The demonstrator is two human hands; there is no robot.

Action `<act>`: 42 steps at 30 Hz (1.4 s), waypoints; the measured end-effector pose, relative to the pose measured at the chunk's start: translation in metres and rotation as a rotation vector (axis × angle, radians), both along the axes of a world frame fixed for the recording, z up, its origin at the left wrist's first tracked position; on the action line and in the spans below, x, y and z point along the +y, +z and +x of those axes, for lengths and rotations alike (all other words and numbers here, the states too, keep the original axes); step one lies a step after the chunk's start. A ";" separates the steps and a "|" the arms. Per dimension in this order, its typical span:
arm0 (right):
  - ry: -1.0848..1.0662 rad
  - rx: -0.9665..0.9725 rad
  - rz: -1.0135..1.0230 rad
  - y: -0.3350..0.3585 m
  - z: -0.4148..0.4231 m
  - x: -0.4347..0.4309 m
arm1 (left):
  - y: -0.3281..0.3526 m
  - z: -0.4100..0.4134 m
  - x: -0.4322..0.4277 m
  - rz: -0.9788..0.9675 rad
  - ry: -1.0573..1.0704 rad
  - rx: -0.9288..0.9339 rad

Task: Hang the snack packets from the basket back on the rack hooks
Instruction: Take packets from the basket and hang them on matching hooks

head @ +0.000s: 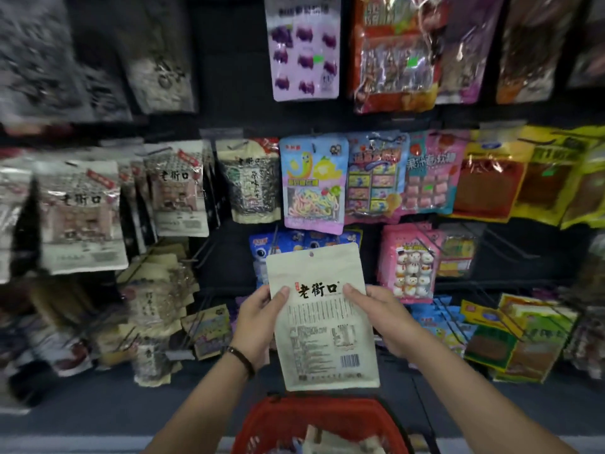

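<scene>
A beige snack packet (322,319) with black lettering, a barcode and a hang hole at its top stands upright in front of me, back side facing me. My left hand (258,322) grips its left edge, thumb on the face. My right hand (381,317) grips its right edge the same way. Below, a red basket (288,417) holds more packets (327,444). The dark rack (235,257) behind carries bare wire hooks (204,249) just left of the held packet.
Rows of hanging packets fill the rack: grey-white ones (82,214) at left, a seed packet (250,181) and pastel candy bags (312,185) in the middle, pink marshmallow bags (409,263) and yellow-red packets (491,181) at right. Lower packets lie crowded near the floor.
</scene>
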State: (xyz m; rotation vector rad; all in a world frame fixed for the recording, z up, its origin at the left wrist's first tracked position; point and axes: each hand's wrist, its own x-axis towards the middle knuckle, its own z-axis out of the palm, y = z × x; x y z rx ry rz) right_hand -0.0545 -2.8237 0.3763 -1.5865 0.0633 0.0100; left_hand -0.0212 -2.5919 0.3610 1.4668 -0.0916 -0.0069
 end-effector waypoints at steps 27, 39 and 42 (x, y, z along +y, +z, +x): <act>-0.096 -0.392 -0.534 0.127 0.061 0.127 | 0.085 0.021 0.076 0.220 0.333 -0.257; 0.063 -0.223 -0.094 0.110 0.138 0.198 | 0.117 0.069 0.181 0.061 0.214 -0.081; 0.075 -0.239 -0.076 0.111 0.150 0.223 | 0.117 0.081 0.196 0.089 0.273 -0.068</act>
